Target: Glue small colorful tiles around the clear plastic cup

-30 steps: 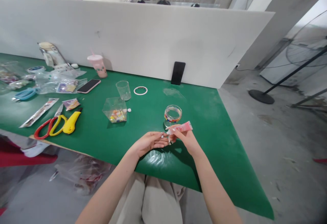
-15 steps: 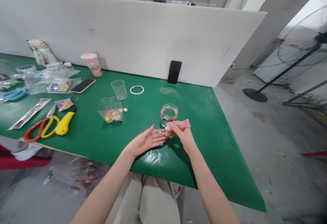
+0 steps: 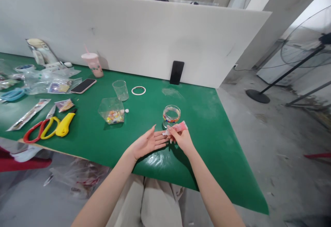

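Note:
My left hand (image 3: 148, 141) lies palm up over the green table (image 3: 212, 130), fingers stretched flat. My right hand (image 3: 181, 138) is closed round a small pink tube (image 3: 178, 127), and the tube's white tip rests on the left fingers. Any small piece under that tip is hidden. Just beyond both hands stands a clear bangle (image 3: 171, 113) with coloured beads inside.
A clear box of coloured bits (image 3: 111, 111), a plastic cup (image 3: 120, 90) and a white ring (image 3: 138, 90) sit further back. Red and yellow scissors (image 3: 41, 130), a yellow knife (image 3: 64, 125), a phone (image 3: 83, 86), a pink cup (image 3: 93, 65) and bags lie left. A black phone (image 3: 177, 72) leans on the white partition.
The left hand opened from a loose curl to a flat palm. The right hand brought the tube's tip down onto the left fingers, covering the small white piece that lay there.

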